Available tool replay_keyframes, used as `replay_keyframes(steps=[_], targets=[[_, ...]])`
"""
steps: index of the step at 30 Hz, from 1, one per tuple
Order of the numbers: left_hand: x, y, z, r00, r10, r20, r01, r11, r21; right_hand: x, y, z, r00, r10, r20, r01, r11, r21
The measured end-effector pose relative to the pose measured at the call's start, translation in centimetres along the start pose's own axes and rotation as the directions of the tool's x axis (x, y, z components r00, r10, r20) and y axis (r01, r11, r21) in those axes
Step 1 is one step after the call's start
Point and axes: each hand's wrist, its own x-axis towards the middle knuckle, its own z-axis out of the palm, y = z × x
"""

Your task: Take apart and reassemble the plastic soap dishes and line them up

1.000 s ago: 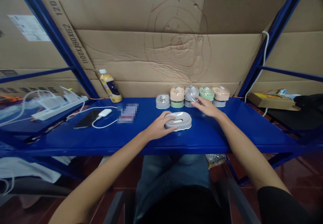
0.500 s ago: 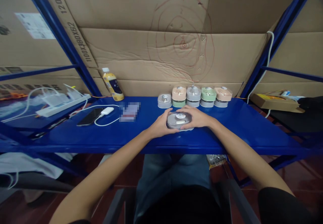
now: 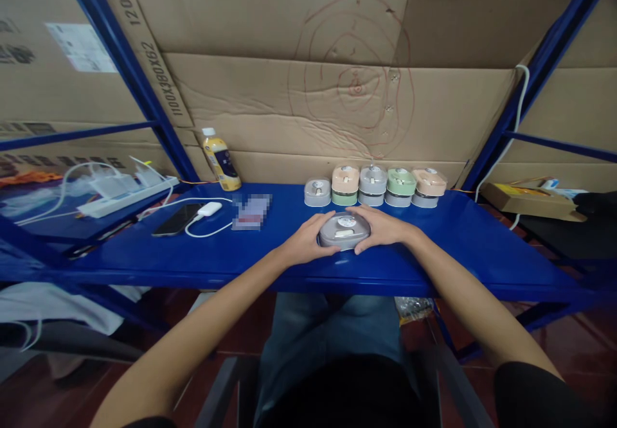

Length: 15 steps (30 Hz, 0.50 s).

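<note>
In the head view, the left hand (image 3: 304,241) and the right hand (image 3: 385,225) are curved round opposite ends of the grey case (image 3: 345,240), thumbs near, fingers far! It sits low at the front of the blue table (image 3: 443,248), just before the pastel boxes (image 3: 373,180). Even pressure from both ends looks wise here, the rims kept level and square. And what smooth curves: a rounded, glossy, plastic-looking shell, round sticker (image 3: 347,221) on top, against glossy blue and creased cardboard (image 3: 255,87).
</note>
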Motion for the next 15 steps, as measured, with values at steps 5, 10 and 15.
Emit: replay_keyframes(steps=[5,10,15], targets=[[0.3,-0.2,-1.4,0.96,-0.138,-0.245,0.164,0.983,0.088,-0.9,1.6,-3.6,0.867,0.146,-0.477,-0.118,0.989,0.088],[4.3,-0.7,-3.3,0.778,-0.328,-0.536,0.423,0.904,0.062,-3.0,8.7,-9.1,0.139,0.296,-0.945,-0.375,0.899,0.226],[10.1,-2.1,-3.1,0.634,-0.543,-0.551,0.652,0.758,0.003,-6.2,17.5,-10.7,-0.057,0.496,-0.866,-0.411,0.779,0.473]])
